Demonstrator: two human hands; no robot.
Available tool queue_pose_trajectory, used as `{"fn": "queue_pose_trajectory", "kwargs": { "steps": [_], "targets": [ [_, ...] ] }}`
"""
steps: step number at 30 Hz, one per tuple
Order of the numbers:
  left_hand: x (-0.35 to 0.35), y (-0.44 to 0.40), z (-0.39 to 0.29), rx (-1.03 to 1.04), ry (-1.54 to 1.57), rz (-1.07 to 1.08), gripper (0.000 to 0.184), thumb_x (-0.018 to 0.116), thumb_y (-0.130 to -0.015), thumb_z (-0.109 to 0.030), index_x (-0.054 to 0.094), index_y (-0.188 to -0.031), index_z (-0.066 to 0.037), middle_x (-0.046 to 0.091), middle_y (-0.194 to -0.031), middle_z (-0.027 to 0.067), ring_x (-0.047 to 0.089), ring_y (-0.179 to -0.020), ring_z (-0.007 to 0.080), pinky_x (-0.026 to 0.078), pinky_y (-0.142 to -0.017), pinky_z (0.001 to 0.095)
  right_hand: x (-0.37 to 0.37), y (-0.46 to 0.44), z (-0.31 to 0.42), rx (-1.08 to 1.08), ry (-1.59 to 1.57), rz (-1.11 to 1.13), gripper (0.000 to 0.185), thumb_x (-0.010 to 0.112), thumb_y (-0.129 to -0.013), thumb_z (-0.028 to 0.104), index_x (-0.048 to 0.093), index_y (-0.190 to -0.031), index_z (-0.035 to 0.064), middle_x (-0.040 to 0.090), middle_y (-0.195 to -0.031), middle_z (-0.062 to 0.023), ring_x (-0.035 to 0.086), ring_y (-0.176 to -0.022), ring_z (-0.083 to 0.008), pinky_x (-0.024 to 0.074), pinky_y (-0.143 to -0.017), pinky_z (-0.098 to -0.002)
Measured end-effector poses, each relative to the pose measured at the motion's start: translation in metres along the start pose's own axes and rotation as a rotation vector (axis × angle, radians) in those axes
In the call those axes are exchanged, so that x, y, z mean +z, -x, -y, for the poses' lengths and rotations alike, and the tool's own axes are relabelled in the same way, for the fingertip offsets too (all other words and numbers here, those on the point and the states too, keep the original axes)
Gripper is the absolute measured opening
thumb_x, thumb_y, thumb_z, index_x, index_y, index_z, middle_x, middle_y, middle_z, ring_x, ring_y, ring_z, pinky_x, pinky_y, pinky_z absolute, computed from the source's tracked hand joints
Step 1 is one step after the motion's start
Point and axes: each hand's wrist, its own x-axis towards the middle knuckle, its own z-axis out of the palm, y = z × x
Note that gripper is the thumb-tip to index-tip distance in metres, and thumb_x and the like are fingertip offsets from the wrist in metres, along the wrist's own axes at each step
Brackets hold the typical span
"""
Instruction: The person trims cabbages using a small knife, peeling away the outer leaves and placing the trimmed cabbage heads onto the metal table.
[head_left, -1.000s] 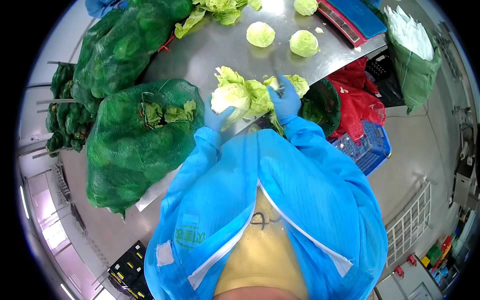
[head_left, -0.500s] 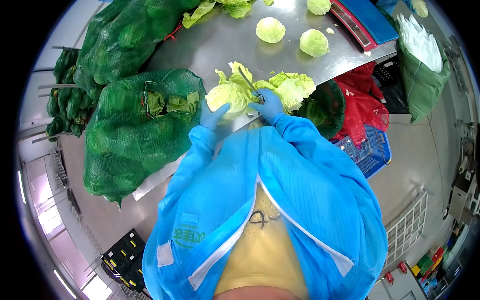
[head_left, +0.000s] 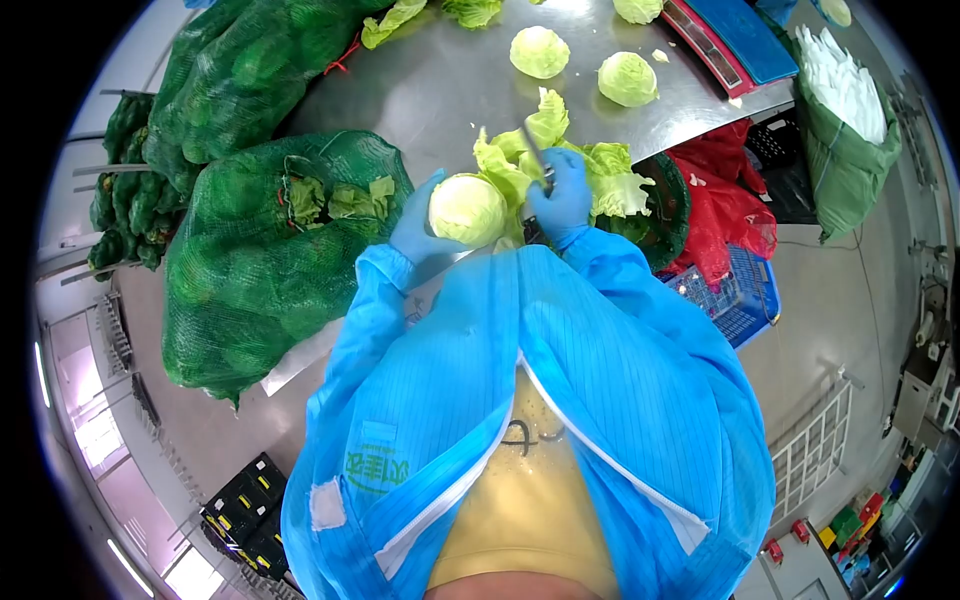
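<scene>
A pale green cabbage [head_left: 467, 211] sits near the table edge in front of me. Curled round its left side is my left hand [head_left: 422, 222], in a blue glove. My right hand [head_left: 562, 198], gloved too, is closed on the dark handle of a knife [head_left: 533, 149], whose blade points up and away from me. Loose outer cabbage leaves [head_left: 507, 170] lie between the cabbage and the right hand, and another leaf [head_left: 617, 178] hangs to the right of that hand. Whether the leaves are still joined to the cabbage, I cannot tell.
Green mesh sacks of cabbages [head_left: 265, 265] crowd the left. Trimmed cabbages [head_left: 540, 52] stand on the steel table [head_left: 420, 110], with a red and blue scale [head_left: 725, 45] behind. On the right are a green bin [head_left: 668, 205], red bags [head_left: 715, 215] and a blue crate [head_left: 745, 290].
The right hand with the knife has moved right and slightly up. Leaves have peeled away from the cabbage, which now looks rounder and sits a little farther right.
</scene>
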Motion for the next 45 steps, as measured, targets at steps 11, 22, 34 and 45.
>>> {"fn": "queue_pose_trajectory", "kwargs": {
  "steps": [11,22,34,45],
  "targets": [
    [0.044,0.030,-0.061,-0.735,0.965,-0.620,0.066,0.070,-0.077,-0.020,0.035,-0.132,-0.009,0.047,-0.125,0.0140,0.049,-0.112,0.0313,0.044,-0.092,0.0480,0.063,0.021,-0.028,0.329,-0.609,0.650,0.055,0.071,-0.074,0.042,0.059,-0.110,0.0025,0.060,-0.086,-0.0078,0.056,-0.073,-0.0154,0.0484,-0.066,-0.0297],
    [0.075,0.011,0.008,-0.374,0.816,-0.663,0.079,0.076,-0.067,-0.008,0.031,-0.131,-0.005,0.046,-0.124,0.0138,0.050,-0.112,0.0276,0.049,-0.090,0.0410,0.014,0.015,-0.079,0.073,0.114,0.225,0.045,0.068,-0.078,0.028,0.056,-0.112,0.0009,0.062,-0.094,-0.0129,0.059,-0.080,-0.0217,0.0477,-0.074,-0.0314],
    [0.068,-0.016,-0.018,0.025,0.377,-0.263,0.108,0.087,-0.050,-0.011,0.022,-0.136,-0.006,0.041,-0.129,0.0160,0.046,-0.117,0.0256,0.042,-0.097,0.0382,-0.021,0.015,0.001,0.143,0.179,0.500,0.059,0.049,-0.087,0.051,0.036,-0.137,0.0213,0.065,-0.085,-0.0150,0.062,-0.078,-0.0326,0.0486,-0.069,-0.0405],
    [0.066,-0.015,-0.028,-0.096,0.154,-0.289,0.107,0.088,-0.047,-0.025,0.029,-0.133,0.000,0.039,-0.128,0.0185,0.043,-0.118,0.0288,0.038,-0.099,0.0371,-0.026,0.012,0.006,0.111,0.384,0.690,0.062,0.039,-0.091,0.049,0.023,-0.142,0.0185,0.064,-0.083,-0.0208,0.062,-0.074,-0.0376,0.0481,-0.064,-0.0472]
  ]
}}
